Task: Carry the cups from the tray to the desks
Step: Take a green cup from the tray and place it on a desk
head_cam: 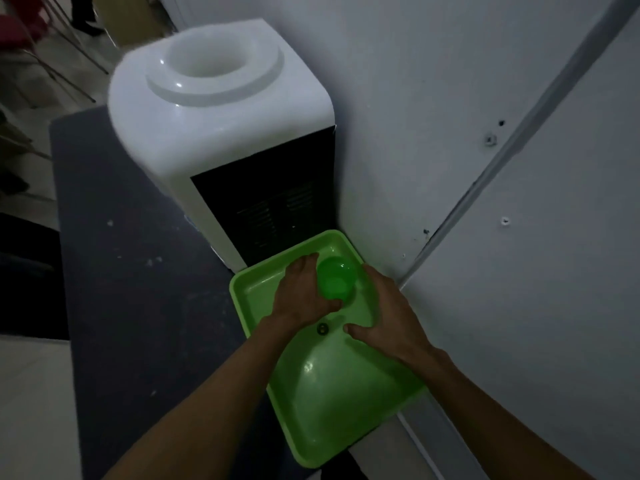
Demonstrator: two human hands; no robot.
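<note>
- One green cup (336, 278) sits upright at the far end of the green tray (322, 410), mouth open toward you.
- Your left hand (302, 295) curls round the cup's left side, thumb at its near edge.
- Your right hand (384, 317) lies just right of the cup, fingers relaxed and spread over the tray floor; in this dim light you cannot tell whether it touches the cup.
- Beyond the tray's far edge stands a white water dispenser (221, 126).
- Left of the tray runs a dark tabletop (138, 271); right of it, a pale wall (485, 98).
</note>
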